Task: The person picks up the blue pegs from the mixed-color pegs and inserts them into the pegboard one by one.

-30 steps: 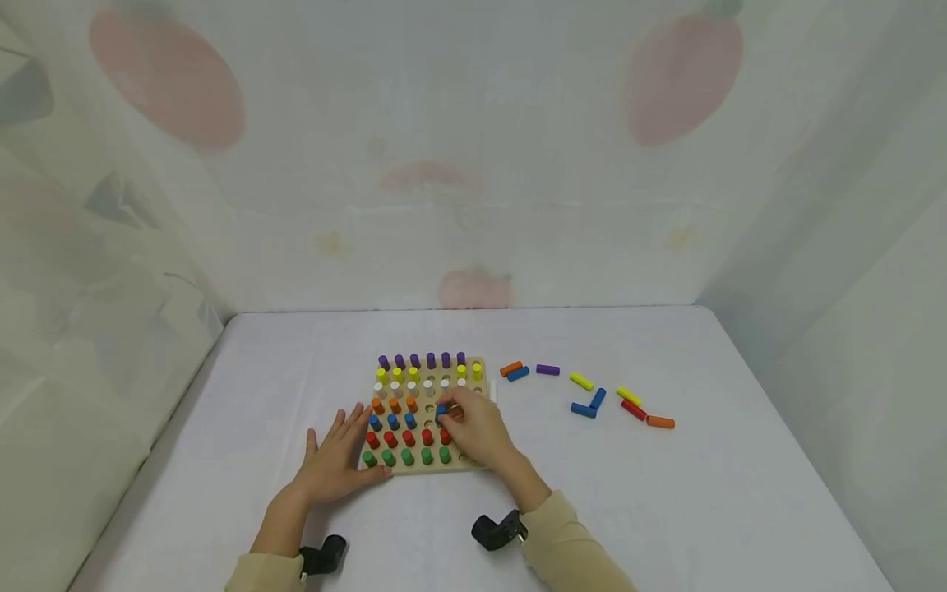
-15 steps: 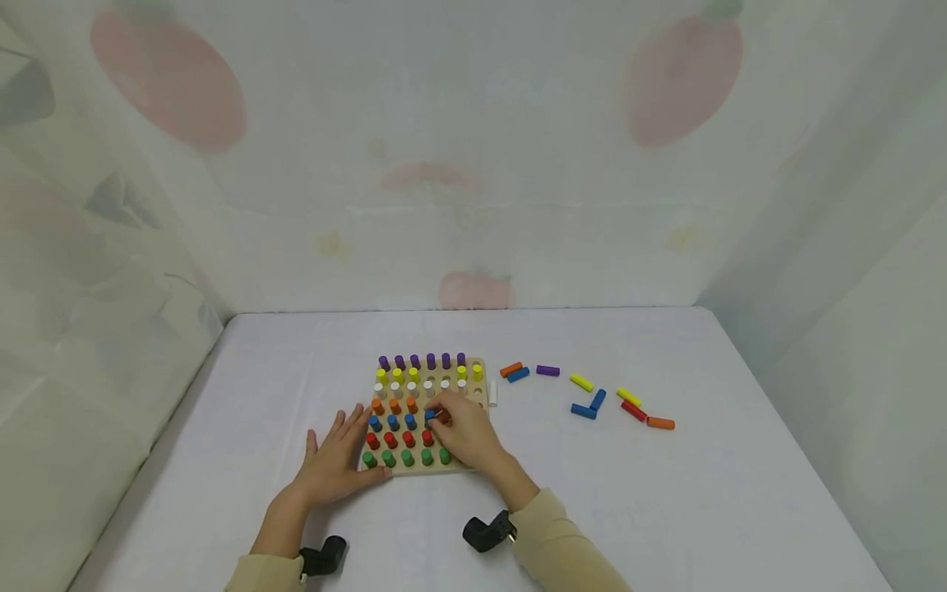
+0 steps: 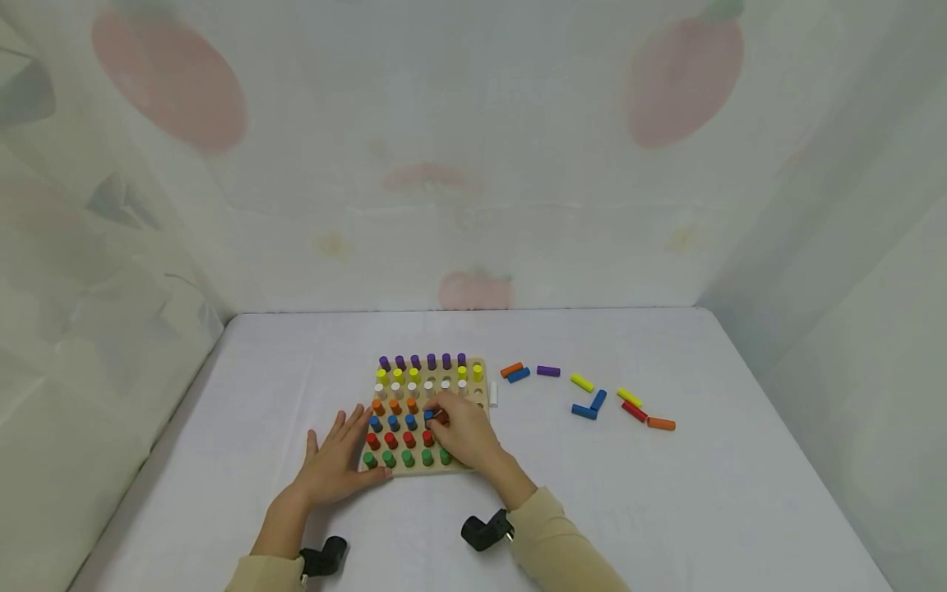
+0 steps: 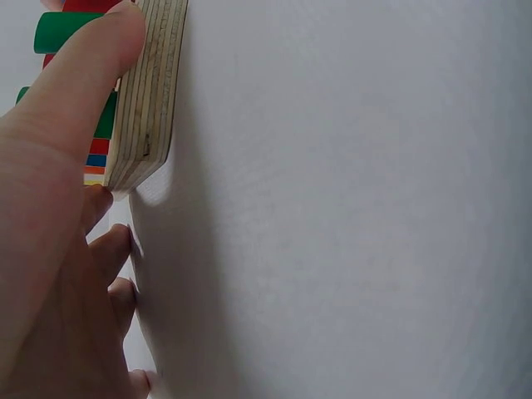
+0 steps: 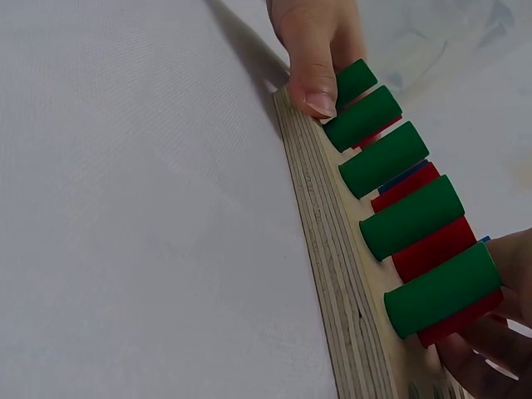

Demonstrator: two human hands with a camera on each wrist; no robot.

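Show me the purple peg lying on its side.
The purple peg on the table, right of the board; the six purple pegs in its far row stand upright.

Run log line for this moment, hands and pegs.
right hand: pinches blue peg; left hand: touches pegboard; loose pegs: right of pegboard

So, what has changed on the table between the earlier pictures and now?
The right hand, pinching a small blue cylindrical peg, moved left across the beige wooden pegboard, closer to the standing blue pegs. The left hand stayed at the pegboard's left edge; the loose coloured pegs stayed put.
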